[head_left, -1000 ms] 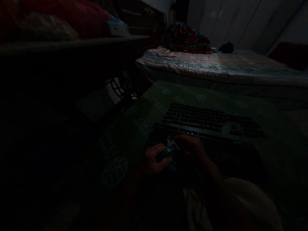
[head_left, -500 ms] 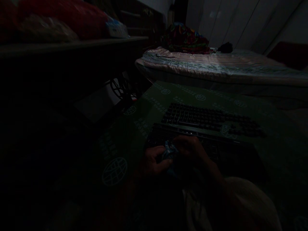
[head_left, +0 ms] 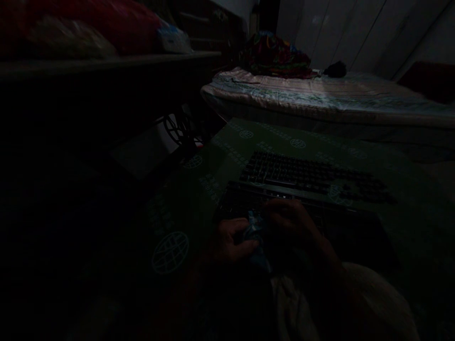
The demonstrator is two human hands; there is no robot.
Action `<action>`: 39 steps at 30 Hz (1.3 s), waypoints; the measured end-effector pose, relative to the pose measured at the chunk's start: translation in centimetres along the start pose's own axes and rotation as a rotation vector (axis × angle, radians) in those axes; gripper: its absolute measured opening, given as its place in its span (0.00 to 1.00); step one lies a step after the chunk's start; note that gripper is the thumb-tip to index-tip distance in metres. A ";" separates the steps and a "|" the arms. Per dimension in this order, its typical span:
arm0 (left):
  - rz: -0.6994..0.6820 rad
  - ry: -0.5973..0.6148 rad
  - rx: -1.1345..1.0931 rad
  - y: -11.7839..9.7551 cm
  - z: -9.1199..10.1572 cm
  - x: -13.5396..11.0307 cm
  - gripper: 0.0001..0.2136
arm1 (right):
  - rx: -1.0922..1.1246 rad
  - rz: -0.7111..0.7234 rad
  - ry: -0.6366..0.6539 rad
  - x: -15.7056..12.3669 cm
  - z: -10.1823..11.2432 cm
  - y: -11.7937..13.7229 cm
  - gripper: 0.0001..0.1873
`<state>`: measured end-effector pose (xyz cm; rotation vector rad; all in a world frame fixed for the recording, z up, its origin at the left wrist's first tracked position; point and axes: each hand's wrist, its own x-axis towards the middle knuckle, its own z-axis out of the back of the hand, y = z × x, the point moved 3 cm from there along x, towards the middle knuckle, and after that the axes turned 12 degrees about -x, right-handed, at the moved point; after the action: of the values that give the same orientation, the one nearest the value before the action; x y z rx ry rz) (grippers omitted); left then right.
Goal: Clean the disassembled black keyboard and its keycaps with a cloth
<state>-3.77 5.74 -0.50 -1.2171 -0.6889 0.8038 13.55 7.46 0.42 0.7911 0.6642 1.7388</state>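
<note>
In dim light, my left hand [head_left: 232, 239] pinches a bunched blue patterned cloth [head_left: 255, 227] between thumb and fingers. Close on its right, my right hand [head_left: 287, 218] has curled fingers at the cloth's edge; whatever they grip is too dark to make out. Both hands are over a dark keyboard base [head_left: 355, 227], whose left and middle part they partly cover. Just beyond it, rows of loose black keycaps [head_left: 284, 170] lie in keyboard order, with gaps toward the right.
A green printed sheet [head_left: 199, 189] lies under the keyboard parts. Behind it is a bed [head_left: 320, 94] with a dark red floral blanket [head_left: 273, 54]. At upper left, a shelf or tabletop [head_left: 142, 59] holds a red bag [head_left: 117, 23]. Pale cloth [head_left: 377, 289] shows at lower right.
Both hands and the blue cloth have shifted slightly right in the picture, the right hand a little more. The keycaps and keyboard base stay in place.
</note>
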 end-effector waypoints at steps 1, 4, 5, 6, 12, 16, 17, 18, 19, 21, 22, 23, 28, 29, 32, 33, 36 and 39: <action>-0.007 0.004 -0.001 0.0 0.0 0.0 0.08 | 0.001 0.000 -0.009 0.0 -0.1 0.0 0.10; -0.016 0.006 -0.005 0.0 -0.1 0.0 0.08 | 0.011 0.027 -0.041 0.1 -0.3 -0.1 0.10; -0.017 0.005 -0.006 0.1 -0.1 0.0 0.08 | 0.008 0.040 -0.048 0.1 -0.4 -0.1 0.10; -0.020 0.002 -0.005 0.1 0.0 0.0 0.08 | 0.004 0.052 -0.046 0.1 -0.4 -0.1 0.10; -0.024 0.010 0.031 0.1 0.0 0.0 0.08 | 0.009 0.028 0.013 0.0 -0.2 0.1 0.10; 0.010 0.020 0.018 0.1 0.0 0.0 0.08 | 0.000 0.033 -0.035 0.0 -0.2 0.3 0.10; 0.019 0.015 0.005 0.1 0.1 0.0 0.09 | 0.002 0.033 -0.051 0.1 -0.2 0.3 0.10; 0.027 0.010 -0.013 0.1 0.1 -0.1 0.09 | 0.005 0.032 -0.057 0.1 -0.2 0.3 0.10; 0.038 0.007 -0.032 0.1 0.2 -0.1 0.09 | 0.010 0.031 -0.049 0.1 -0.2 0.3 0.10; 0.067 0.011 -0.067 0.2 0.2 -0.2 0.10 | 0.028 0.023 -0.007 0.1 -0.3 0.3 0.10; 0.081 0.020 -0.074 0.3 0.2 -0.3 0.10 | 0.036 0.017 0.010 0.1 -0.2 0.3 0.10; 0.092 0.032 -0.069 0.3 0.2 -0.3 0.10 | 0.043 0.010 0.022 0.0 -0.2 0.3 0.10; 0.104 0.101 -0.019 0.4 0.0 -0.2 0.10 | 0.058 -0.034 0.074 -0.2 0.1 0.3 0.11; 0.121 0.116 -0.016 0.4 0.0 -0.2 0.10 | 0.065 -0.047 0.085 -0.2 0.1 0.3 0.11; 0.166 0.166 0.004 0.5 -0.1 -0.3 0.10 | 0.096 -0.077 0.107 -0.3 0.2 0.3 0.11; 0.169 0.177 0.009 0.5 -0.1 -0.3 0.10 | 0.106 -0.080 0.108 -0.3 0.2 0.2 0.11; 0.160 0.165 0.005 0.4 -0.1 -0.4 0.10 | 0.104 -0.065 0.103 -0.3 0.2 0.2 0.11; 0.146 0.130 0.014 0.4 -0.1 -0.3 0.10 | 0.091 -0.046 0.074 -0.1 0.0 0.1 0.11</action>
<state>-3.95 5.51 -0.90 -1.3063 -0.4921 0.8407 13.51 7.29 0.49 0.7713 0.8102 1.7125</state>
